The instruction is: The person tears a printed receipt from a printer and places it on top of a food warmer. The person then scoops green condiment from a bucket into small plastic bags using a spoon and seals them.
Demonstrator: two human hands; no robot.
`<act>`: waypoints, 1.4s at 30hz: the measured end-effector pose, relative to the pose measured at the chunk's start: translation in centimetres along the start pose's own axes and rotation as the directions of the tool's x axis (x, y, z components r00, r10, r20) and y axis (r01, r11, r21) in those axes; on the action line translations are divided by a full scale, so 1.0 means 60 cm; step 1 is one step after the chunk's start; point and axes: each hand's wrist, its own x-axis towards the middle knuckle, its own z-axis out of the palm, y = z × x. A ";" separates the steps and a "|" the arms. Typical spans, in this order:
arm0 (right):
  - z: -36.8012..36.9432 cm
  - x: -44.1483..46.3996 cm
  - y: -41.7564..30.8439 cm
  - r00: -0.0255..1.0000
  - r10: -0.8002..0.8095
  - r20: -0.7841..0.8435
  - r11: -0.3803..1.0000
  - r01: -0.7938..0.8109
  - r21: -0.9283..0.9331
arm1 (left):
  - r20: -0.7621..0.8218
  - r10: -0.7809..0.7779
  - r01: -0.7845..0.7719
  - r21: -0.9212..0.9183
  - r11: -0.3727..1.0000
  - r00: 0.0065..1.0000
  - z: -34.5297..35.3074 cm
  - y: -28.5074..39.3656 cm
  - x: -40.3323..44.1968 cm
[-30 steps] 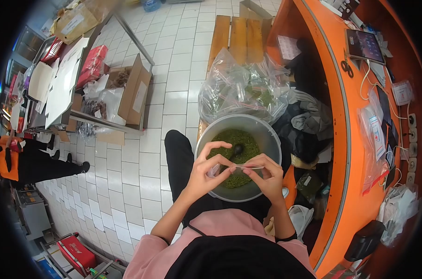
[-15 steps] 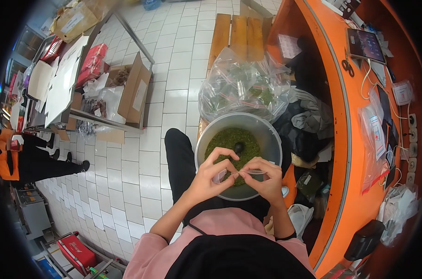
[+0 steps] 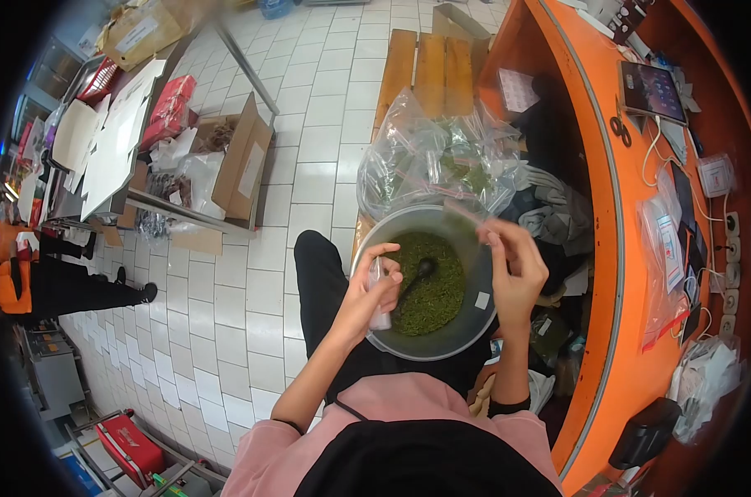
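Head view: the left hand [image 3: 370,293] grips clear folded plastic [image 3: 380,319] at nine o'clock on the round translucent bucket [image 3: 473,275]; at two, the right hand [image 3: 512,258] pinches a blurred clear bag [image 3: 463,213], which a slackened grip could drop onto chopped green leaves [image 3: 433,308].

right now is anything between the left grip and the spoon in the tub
Nothing visible stands between the left grip and the spoon in the tub; the handle slants toward that grip. The grip itself holds clear plastic, though.

left hand [image 3: 365,300]: clear plastic [image 3: 380,320] | right hand [image 3: 518,269]: pinches small bag [image 3: 462,214] | tub [image 3: 479,269]: green flakes [image 3: 438,305], black spoon [image 3: 426,267]
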 end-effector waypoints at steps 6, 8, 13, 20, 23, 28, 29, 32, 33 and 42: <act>0.019 -0.031 -0.016 0.910 0.125 0.395 0.991 -0.130 -0.015 | 0.029 0.004 0.004 -0.268 0.963 1.000 0.010 -0.013 0.012; 0.032 -0.061 -0.012 0.833 0.184 0.523 0.973 -0.228 0.021 | 0.035 0.026 -0.018 -0.222 0.975 0.999 0.015 -0.015 0.012; 0.038 -0.093 0.011 0.889 0.265 0.373 0.960 -0.279 -0.019 | 0.114 0.020 -0.024 0.036 0.999 0.993 0.009 -0.019 0.008; 0.051 -0.113 0.028 0.938 0.278 0.207 0.951 -0.299 0.081 | 0.060 -0.067 0.057 0.153 0.987 0.996 -0.007 -0.045 0.013; 0.038 -0.110 0.036 0.946 0.292 0.141 0.951 -0.303 0.066 | 0.100 0.064 -0.087 0.249 0.965 0.993 -0.024 -0.055 0.015; 0.019 -0.106 0.030 0.972 0.233 0.005 0.972 -0.233 0.001 | -0.062 0.187 -0.147 0.402 0.904 0.980 -0.029 -0.048 0.015; 0.014 -0.104 0.024 0.984 0.179 0.018 0.983 -0.177 -0.053 | -0.118 0.198 -0.111 0.512 0.852 0.973 -0.028 -0.047 0.016; 0.010 -0.102 -0.003 0.988 0.112 0.109 0.987 -0.098 -0.127 | -0.021 0.229 -0.184 0.528 0.829 0.973 0.009 -0.020 0.003; 0.010 -0.104 -0.003 0.987 0.112 0.111 0.987 -0.098 -0.125 | 0.049 0.179 -0.173 0.592 0.787 0.983 0.011 -0.018 0.002; 0.006 -0.105 -0.012 0.933 -0.031 0.357 0.990 0.078 -0.118 | 0.154 0.348 -0.352 0.694 0.628 0.925 0.021 -0.021 -0.003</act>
